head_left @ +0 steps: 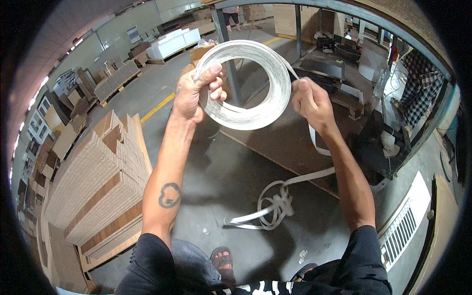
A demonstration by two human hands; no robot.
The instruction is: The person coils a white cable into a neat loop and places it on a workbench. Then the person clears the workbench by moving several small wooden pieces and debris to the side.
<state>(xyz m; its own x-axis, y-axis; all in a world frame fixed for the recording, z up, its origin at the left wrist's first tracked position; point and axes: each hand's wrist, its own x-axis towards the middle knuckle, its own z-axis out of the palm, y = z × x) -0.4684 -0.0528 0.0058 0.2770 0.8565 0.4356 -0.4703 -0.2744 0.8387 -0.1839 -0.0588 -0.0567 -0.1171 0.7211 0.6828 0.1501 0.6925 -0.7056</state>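
A large roll of white edge-banding tape (pixel 279 88) is held up in front of me, its round open centre facing me. My left hand (pixel 194 93) grips the roll's left rim, with the thumb across the face and the fingertips curling through the hole. At the roll's right side, my right hand (pixel 312 101) pinches the strip that peels off the upper right edge. From that hand the loose strip hangs down past my forearm. Its tangled length (pixel 280 201) lies in loops on the grey floor below.
Stacked wooden panels (pixel 105 182) stand on a pallet at the left. A metal-framed bench (pixel 223 39) with dark machinery fills the right. A white slotted panel (pixel 405 221) leans at lower right. Someone in checked cloth (pixel 420 88) is at far right; another person (pixel 231 17) stands far back.
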